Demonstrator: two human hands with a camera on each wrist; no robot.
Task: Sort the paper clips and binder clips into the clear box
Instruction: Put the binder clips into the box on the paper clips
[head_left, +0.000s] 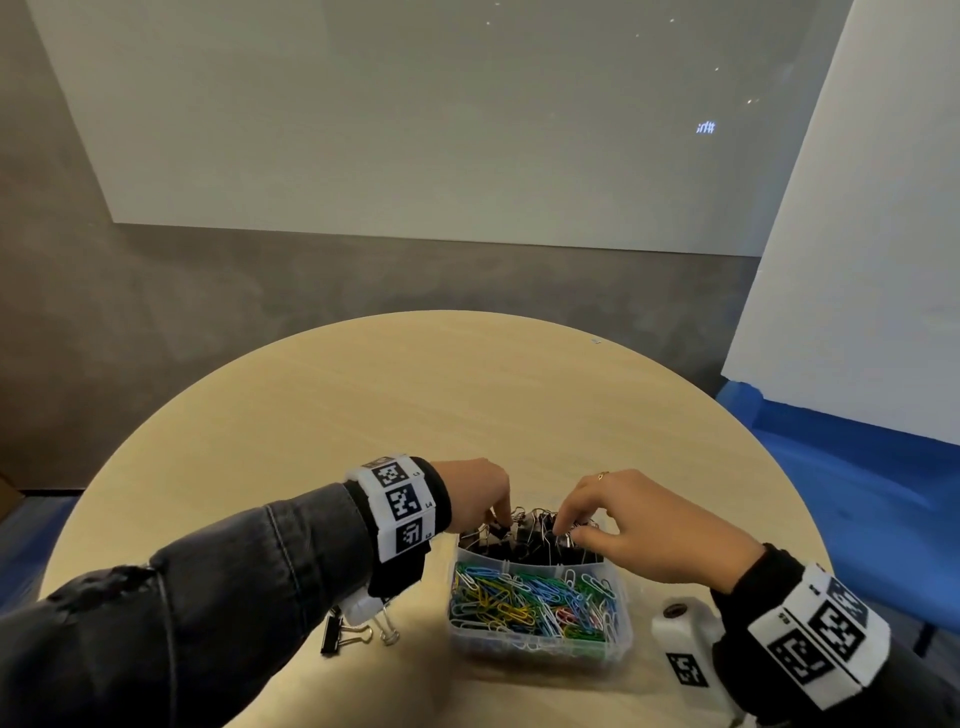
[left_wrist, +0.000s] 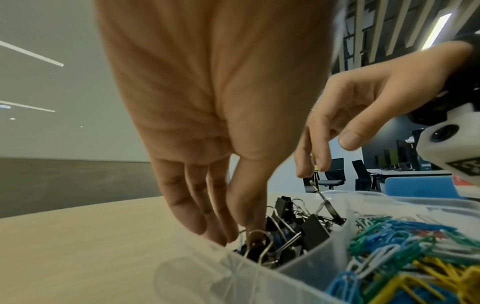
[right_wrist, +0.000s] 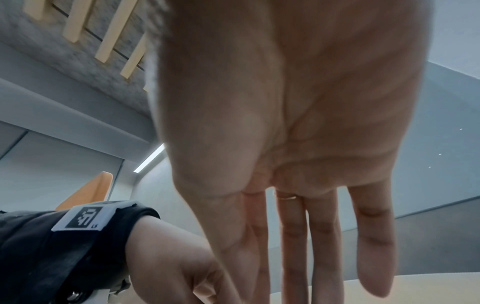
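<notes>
The clear box (head_left: 621, 642) sits on the round table near me. Its far compartment is heaped with black binder clips (head_left: 530, 543), and its near one holds coloured paper clips (head_left: 535, 603). My left hand (head_left: 491, 512) reaches down into the left end of the binder clips (left_wrist: 311, 226), thumb and fingertips pinching together on a clip there. My right hand (head_left: 563, 525) hovers over the right end. Its straight fingers (left_wrist: 302, 164) touch an upright clip handle, with the thumb held apart. The paper clips (left_wrist: 402, 246) lie behind a divider.
Two loose binder clips (head_left: 345, 631) lie on the light wooden table (head_left: 415, 389) under my left wrist, left of the box. A grey wall stands beyond the table's far edge, and blue flooring shows at the right.
</notes>
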